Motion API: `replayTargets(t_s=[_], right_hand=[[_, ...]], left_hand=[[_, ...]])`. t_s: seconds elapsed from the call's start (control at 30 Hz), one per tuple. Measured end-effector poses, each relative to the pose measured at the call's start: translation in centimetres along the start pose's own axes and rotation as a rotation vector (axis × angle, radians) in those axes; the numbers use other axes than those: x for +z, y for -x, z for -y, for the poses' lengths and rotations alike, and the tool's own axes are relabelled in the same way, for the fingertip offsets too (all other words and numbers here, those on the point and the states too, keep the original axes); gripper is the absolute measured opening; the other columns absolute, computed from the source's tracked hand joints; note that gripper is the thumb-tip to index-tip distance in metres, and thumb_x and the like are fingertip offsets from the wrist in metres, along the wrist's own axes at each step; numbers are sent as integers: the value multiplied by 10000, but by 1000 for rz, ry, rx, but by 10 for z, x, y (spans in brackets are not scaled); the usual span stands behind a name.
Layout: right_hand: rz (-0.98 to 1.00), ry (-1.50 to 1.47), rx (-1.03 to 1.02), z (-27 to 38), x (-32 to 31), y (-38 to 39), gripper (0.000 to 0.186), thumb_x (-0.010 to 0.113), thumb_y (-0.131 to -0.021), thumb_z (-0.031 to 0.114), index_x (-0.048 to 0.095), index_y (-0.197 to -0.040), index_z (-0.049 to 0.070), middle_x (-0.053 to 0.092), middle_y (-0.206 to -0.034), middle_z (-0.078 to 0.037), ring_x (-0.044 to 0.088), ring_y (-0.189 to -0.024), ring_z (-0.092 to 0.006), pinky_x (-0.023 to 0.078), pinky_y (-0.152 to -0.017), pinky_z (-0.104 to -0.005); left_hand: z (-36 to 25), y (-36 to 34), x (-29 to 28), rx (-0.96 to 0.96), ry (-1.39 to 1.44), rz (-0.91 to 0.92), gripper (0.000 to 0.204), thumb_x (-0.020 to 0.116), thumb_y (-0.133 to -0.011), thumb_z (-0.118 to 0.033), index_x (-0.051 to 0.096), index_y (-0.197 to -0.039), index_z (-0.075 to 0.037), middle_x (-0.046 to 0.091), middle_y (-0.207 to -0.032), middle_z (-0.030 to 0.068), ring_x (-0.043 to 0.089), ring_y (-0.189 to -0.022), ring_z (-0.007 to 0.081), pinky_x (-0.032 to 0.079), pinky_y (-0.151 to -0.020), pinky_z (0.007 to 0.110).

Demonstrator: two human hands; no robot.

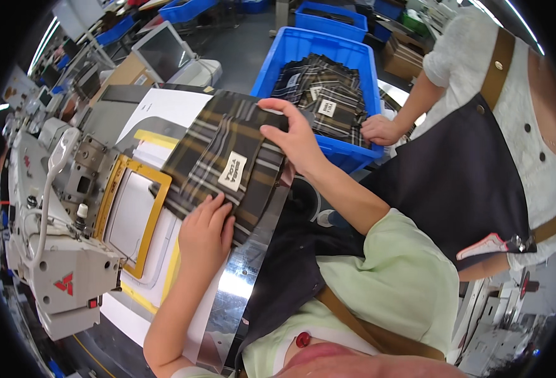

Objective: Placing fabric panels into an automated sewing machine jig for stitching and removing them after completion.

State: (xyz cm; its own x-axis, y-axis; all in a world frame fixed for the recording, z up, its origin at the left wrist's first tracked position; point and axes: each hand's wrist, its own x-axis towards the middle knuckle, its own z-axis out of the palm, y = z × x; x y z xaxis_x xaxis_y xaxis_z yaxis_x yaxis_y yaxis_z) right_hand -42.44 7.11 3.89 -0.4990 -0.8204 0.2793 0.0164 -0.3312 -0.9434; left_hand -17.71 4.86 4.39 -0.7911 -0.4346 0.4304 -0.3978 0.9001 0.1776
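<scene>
A stack of dark plaid fabric pieces (205, 142), brown, black and white, lies on the sewing machine's table. A white label (232, 171) sits on the top piece. My left hand (205, 230) rests on the near edge of the fabric below the label, fingers stretched out and lying flat. At the far right corner my right hand (294, 135) grips the fabric's edge between thumb and fingers. A yellow clamp frame (155, 217) of the machine stands just left of the fabric, next to my left hand.
The sewing machine head (70, 277) fills the left side. Beyond the table, a blue crate (374, 82) holds more labelled plaid pieces. A co-worker's hand (382, 130) touches the crate's right rim. White paper sheets (167, 110) lie on the table.
</scene>
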Motion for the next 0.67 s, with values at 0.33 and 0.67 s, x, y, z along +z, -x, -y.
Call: replayTargets(t_s=[0.33,0.67], right_hand=[[318,129,-522,38,60,61,328,632,-781,-4,582,-1102,48,540,-1198,-113,512,-1143,-234,387,-983,-352],[498,-148,-562,45,57,65,301,489,-942,157,548,-1206,24,490,-1238,-159,635,-940,-193,498,-801,-262]], left_hand=[[-10,15,-8,-181,645,-117,916,821,-648,-166,302,-1384,2,464,-1314,222,512,-1160,368,410,-974,387],[5,42,5,-194,845,82,531,733,-762,-155,472,-1206,-24,427,-1361,188,504,-1154,327,422,-903,347]])
